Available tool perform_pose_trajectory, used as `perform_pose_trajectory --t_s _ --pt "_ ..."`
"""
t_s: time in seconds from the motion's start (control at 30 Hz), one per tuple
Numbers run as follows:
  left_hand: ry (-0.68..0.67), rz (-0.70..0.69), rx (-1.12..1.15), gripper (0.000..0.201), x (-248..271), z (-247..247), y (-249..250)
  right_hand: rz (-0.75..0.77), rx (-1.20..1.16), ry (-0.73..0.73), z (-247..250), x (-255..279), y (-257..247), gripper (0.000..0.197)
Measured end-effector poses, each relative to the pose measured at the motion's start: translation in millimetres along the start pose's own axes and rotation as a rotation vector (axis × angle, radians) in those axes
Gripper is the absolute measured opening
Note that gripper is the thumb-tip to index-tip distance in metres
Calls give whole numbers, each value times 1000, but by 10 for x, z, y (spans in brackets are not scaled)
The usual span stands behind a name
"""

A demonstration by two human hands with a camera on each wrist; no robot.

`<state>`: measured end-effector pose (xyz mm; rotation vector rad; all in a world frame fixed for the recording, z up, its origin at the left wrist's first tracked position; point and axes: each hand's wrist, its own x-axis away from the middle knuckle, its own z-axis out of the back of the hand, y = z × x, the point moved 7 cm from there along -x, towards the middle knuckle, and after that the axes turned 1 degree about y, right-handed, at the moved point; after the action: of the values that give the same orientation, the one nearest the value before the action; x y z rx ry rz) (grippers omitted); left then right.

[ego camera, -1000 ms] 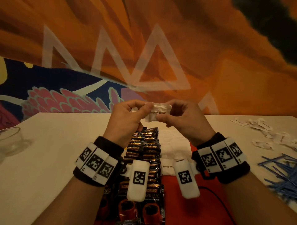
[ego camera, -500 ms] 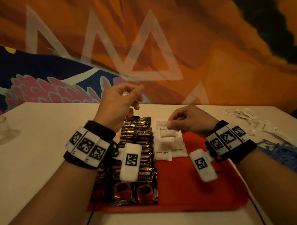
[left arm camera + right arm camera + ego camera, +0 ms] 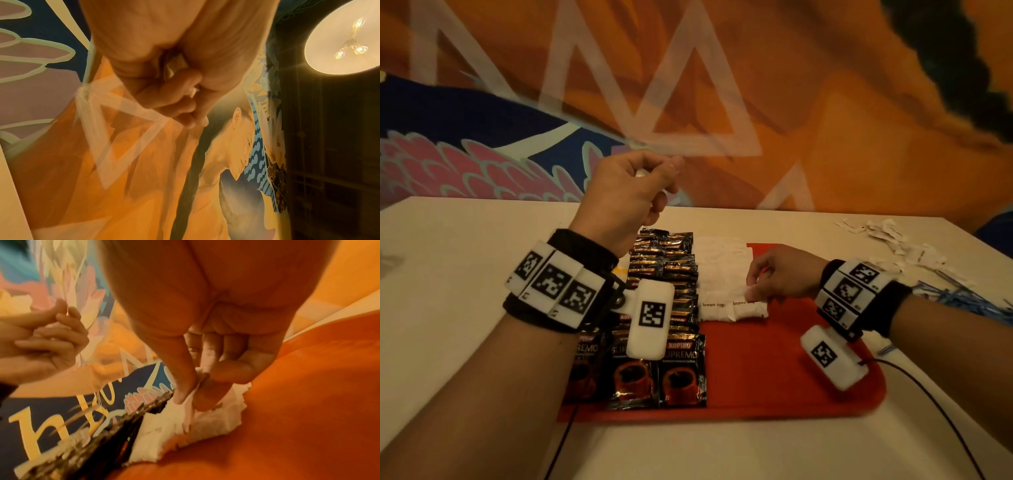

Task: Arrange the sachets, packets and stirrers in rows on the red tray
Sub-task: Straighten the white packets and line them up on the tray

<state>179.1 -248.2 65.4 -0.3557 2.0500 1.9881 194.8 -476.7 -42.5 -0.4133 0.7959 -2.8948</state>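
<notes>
Here my right hand (image 3: 782, 272) pinches a white sugar sachet (image 3: 748, 308) by its upper edge, thumb and forefinger (image 3: 180, 386) closed on the crinkled paper, the other fingers curled loosely above it. The sachet is a small, soft, pillow-shaped rectangle printed "brown sugar"; it lies flat with its long axis running left to right, at the near end of the white sachet rows (image 3: 717, 270) that stretch away beyond my fingertips. Just left of my fingers run rows of glossy black-and-gold coffee packets (image 3: 664, 270), overlapping like shingles, the nearest showing red cups. All of it sits on the smooth red tray (image 3: 774, 377), whose bare surface spreads toward me below my fingers. My left hand (image 3: 628, 193) is raised above the far end of the packets, fingers curled round something small and white (image 3: 174, 65) that I can barely see. Far right of my fingers, loose white sachets (image 3: 887, 243) and blue stirrers (image 3: 962, 298) lie on the pale table (image 3: 448, 274).
</notes>
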Motion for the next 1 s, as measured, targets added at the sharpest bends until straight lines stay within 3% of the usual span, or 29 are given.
perform_pose_trajectory --t_s 0.2,0.3,0.37,0.47,0.6,0.77,1.0 --pt "2 8 -11 11 -2 7 6 27 298 96 -7 -3 -27 28" --pt "2 13 -5 11 -1 8 8 54 292 192 76 39 -65 34" --pt "3 12 -3 11 -1 11 13 150 300 251 125 89 -161 31" --pt "6 15 -10 11 1 9 7 260 303 175 40 140 -284 20" --pt "-4 25 -18 13 9 -13 1 243 356 -4 -188 122 -244 17" --pt "-14 65 27 18 -1 -11 -35 240 339 -9 -146 113 -259 26" --pt "-7 236 118 49 4 -39 -146 390 133 223 206 228 -638 21"
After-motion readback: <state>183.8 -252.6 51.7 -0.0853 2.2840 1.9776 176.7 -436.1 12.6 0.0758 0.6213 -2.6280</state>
